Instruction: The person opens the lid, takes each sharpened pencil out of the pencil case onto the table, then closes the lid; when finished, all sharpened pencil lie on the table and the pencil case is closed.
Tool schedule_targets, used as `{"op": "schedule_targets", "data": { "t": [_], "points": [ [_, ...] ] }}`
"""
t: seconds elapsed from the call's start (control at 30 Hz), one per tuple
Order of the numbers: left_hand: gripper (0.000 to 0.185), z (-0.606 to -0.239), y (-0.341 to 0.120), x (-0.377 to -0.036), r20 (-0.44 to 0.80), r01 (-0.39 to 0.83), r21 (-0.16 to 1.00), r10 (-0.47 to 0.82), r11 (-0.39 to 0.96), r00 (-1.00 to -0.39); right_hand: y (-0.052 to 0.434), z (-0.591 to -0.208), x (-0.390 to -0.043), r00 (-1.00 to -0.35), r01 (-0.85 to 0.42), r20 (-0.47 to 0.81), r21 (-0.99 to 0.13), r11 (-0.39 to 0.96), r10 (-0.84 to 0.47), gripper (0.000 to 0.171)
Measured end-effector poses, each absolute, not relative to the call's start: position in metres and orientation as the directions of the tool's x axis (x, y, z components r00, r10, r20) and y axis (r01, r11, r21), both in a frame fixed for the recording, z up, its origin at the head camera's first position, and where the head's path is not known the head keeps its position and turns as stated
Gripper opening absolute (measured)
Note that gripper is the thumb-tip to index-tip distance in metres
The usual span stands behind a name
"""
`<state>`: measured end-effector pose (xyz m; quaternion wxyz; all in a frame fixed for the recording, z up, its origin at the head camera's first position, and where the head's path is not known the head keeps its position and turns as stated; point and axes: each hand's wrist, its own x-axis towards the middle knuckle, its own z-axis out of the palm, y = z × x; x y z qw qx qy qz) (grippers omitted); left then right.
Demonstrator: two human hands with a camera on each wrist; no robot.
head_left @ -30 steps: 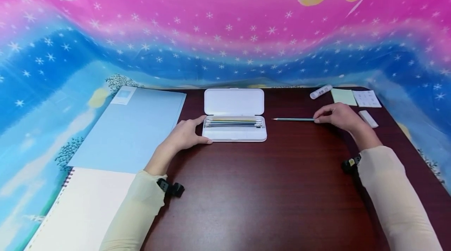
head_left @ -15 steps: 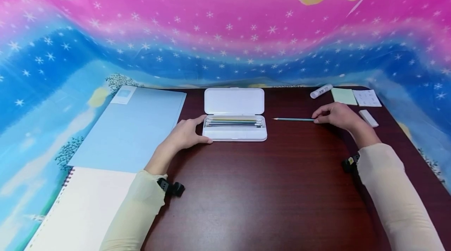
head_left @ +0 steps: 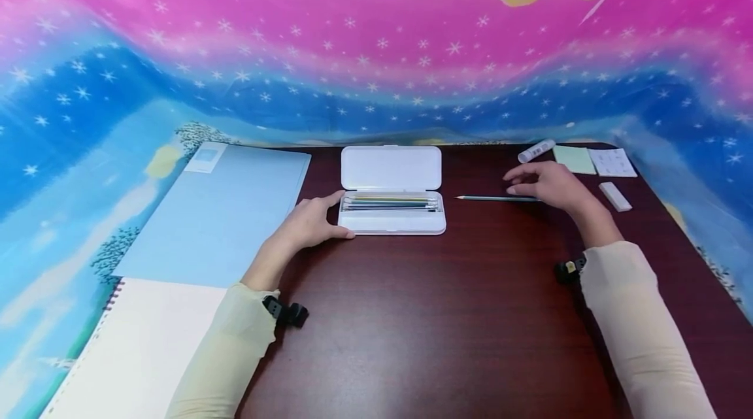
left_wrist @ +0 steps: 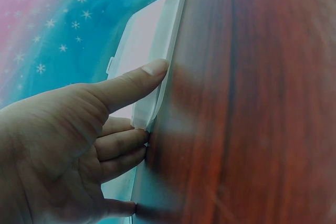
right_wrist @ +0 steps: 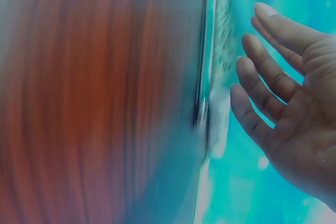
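Note:
A white pencil case (head_left: 391, 226) lies with its lid raised, several pencils (head_left: 391, 204) in its back compartment. My left hand (head_left: 306, 223) holds the case's left end, thumb at the front edge and fingers at the back corner. The left wrist view shows the thumb of that hand (left_wrist: 58, 135) pressing on the case wall (left_wrist: 149, 95). To the right of the case, a light blue pencil (head_left: 488, 198) lies on the table, tip pointing left. Over its right end hovers my right hand (head_left: 555, 185), fingers apart and holding nothing; the right wrist view shows this hand (right_wrist: 299, 103) with loosely extended fingers.
On the dark wooden table (head_left: 423, 314), a glue stick (head_left: 536, 151), green sticky notes (head_left: 574, 160), a white printed sheet (head_left: 612, 163) and a white eraser (head_left: 615, 197) lie at the back right. A blue folder (head_left: 217, 216) and a spiral notebook (head_left: 141, 347) lie on the left.
My right hand has let go of the pencil's right end, risen slightly and shifted left, its fingers spreading. The pencil stays in place; my left hand has not moved.

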<state>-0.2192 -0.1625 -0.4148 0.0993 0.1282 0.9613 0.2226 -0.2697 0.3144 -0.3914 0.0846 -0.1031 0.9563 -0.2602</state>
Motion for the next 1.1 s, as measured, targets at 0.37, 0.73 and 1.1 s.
{"op": "schedule_targets", "data": {
  "t": [0.37, 0.73, 1.1],
  "points": [
    [0.098, -0.416, -0.160, -0.220, -0.139, 0.202, 0.461, 0.295, 0.864, -0.945, 0.236, -0.395, -0.268, -0.941, -0.277, -0.014, -0.546, 0.790, -0.339, 0.026],
    [0.099, -0.416, -0.163, -0.219, -0.140, 0.185, 0.459, 0.276, 0.869, -0.951, 0.176, -0.394, -0.271, -0.870, -0.390, -0.075, -0.498, 0.774, -0.487, 0.025],
    [0.099, -0.416, -0.161, -0.219, -0.135, 0.181, 0.459, 0.270, 0.870, -0.953, 0.152, -0.396, -0.272, -0.841, -0.451, -0.116, -0.389, 0.803, -0.529, 0.021]
  ]
}}
